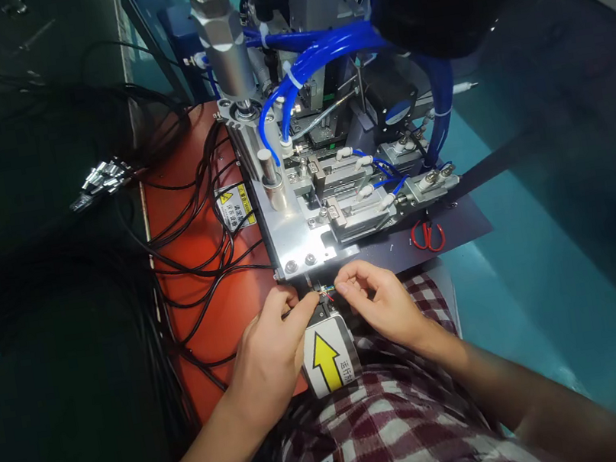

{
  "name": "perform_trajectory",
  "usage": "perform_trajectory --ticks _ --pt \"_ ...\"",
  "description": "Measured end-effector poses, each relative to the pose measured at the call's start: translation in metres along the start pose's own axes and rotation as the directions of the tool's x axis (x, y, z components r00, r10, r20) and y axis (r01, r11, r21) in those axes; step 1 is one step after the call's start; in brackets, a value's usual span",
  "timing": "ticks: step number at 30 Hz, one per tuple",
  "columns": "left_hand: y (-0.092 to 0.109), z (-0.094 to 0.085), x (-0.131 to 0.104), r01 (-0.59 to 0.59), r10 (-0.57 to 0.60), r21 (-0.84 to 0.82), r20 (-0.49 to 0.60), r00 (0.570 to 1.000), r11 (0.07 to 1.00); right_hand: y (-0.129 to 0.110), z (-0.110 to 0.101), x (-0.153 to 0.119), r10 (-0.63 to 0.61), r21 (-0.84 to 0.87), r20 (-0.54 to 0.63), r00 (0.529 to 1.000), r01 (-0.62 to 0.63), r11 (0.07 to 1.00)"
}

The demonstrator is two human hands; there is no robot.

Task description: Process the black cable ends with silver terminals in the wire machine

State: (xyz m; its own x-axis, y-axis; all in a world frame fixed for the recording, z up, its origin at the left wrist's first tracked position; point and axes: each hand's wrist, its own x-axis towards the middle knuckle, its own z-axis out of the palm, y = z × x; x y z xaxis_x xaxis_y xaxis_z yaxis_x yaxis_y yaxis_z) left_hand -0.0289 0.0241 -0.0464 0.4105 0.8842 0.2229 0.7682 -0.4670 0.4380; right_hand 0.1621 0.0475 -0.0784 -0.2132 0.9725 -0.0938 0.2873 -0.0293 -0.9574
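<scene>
A small bunch of thin coloured wires [327,291], red, white and bluish, shows between my fingertips, just in front of the machine's metal plate [301,243]. My left hand [268,353] is closed, its thumb pressing at the left end of these wires; whatever lies deeper in its grip is hidden. From the other side my right hand [382,301] pinches the wire tips between thumb and forefinger. Directly below the wires is a rounded machine part bearing a white label with a yellow arrow [326,359].
Black cables [212,253] run across the orange tabletop [205,316] on the left. Beyond the plate stand metal cylinders and slides with blue air hoses [327,47]. Red-handled scissors [428,236] lie at the right edge. Several shiny cable ends [103,178] rest at the far left.
</scene>
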Motion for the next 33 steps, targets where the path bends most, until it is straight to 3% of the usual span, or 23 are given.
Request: perform_trajectory --ticks 14,21,33 --pt "-0.001 0.001 0.0 -0.01 0.01 0.0 -0.015 1.0 1.0 -0.01 0.003 0.005 0.158 0.112 0.047 0.986 -0.162 0.98" --pt "-0.001 0.001 -0.001 -0.006 0.006 0.003 -0.002 1.0 1.0 -0.012 0.008 0.011 0.321 0.323 0.136 0.937 -0.348 0.88" --pt "-0.002 0.0 0.0 -0.022 0.022 0.001 -0.021 1.0 1.0 -0.008 0.004 0.007 0.292 0.433 0.171 0.941 -0.338 0.835"
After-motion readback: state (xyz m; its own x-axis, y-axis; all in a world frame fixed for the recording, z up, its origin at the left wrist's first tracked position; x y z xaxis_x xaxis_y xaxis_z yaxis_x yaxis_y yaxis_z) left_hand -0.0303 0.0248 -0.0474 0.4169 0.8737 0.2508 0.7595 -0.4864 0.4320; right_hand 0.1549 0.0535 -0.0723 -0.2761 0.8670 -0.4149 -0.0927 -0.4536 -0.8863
